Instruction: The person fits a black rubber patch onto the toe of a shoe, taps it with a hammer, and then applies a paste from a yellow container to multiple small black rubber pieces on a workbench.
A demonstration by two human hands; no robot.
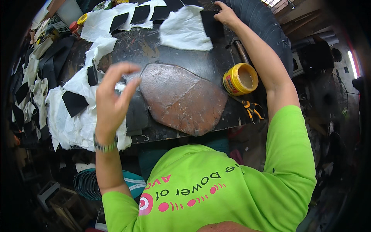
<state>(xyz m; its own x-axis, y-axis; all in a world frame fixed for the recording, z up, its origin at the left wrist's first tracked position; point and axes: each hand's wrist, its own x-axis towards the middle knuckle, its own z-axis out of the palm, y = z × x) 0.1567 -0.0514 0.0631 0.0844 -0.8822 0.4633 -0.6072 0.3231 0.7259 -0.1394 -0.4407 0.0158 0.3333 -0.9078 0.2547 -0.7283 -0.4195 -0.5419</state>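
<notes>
My left hand (pixel 112 98), slightly blurred, hovers by the left end of a brown, worn flat slab (pixel 183 98). Its thumb and fingers are curved apart with nothing seen between them. Far off, my right hand (pixel 227 15) reaches to the table's back edge, index finger and thumb apart. Beside it lies a black piece of sheet material (pixel 212 26), partly under a white cloth piece (pixel 183 29). More white cloth (pixel 71 125) lies beneath and left of my left hand, with a black cut piece (pixel 74 103) on it.
A yellow tub (pixel 240 79) with brownish contents stands open right of the slab. Orange-handled snips (pixel 253 110) lie near it, and a hammer-like tool (pixel 240 49) behind. Cloth strips with black pieces (pixel 140 14) line the back. A large black tyre-like form (pixel 266 29) borders the right.
</notes>
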